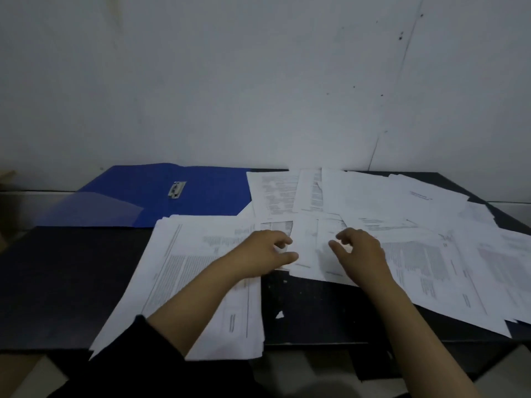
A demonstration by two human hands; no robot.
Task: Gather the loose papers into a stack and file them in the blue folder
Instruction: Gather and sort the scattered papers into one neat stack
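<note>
We're at the gathering step, w/ filing not yet begun. The open blue plastic folder with its metal clip [161,196] lies flat at the far-left part of the dark table [57,282], empty of sheets as far as we can see. A partly squared stack of white printed papers [184,282] sits at the near edge, left of centre, its near end hanging over the edge. The rest of the loose white printed sheets [402,225] are fanned across the right half, from the far edge to the near-right corner, overlapping each other and one corner of the folder. Our left hand [265,252] rests on the stack's far-right corner, fingers loosely curled, seemingly holding nothing. Our right hand [360,251] hovers or rests over the nearest loose sheets, fingers half bent and spread, no grip we can confirm. Next, we judge, the right hand should sweep or pinch a few sheets leftward onto the stack while the left pins it; thin paper slides, so light pressure, then square the edges before the clip.
</note>
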